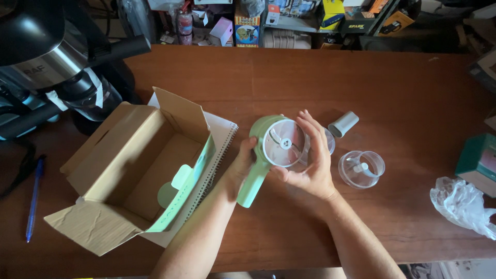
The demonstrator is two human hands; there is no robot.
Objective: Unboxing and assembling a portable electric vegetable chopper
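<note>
Chopper (261, 165), out of its open box (129, 175) at nine o'clock, sits grasped by left fingers (247, 151) while right fingers (310, 134) hold its blade disc (283, 143); clear cup (361, 169) waits at three o'clock.

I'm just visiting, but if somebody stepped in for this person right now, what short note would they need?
Left hand grips the handle of the pale green chopper. Right hand cups its round clear blade disc.
On the wooden table: a clear cup and a grey tube to the right, the opened cardboard box to the left on a spiral notebook.
Done: unboxed. Left: loose parts remain unfitted.
</note>
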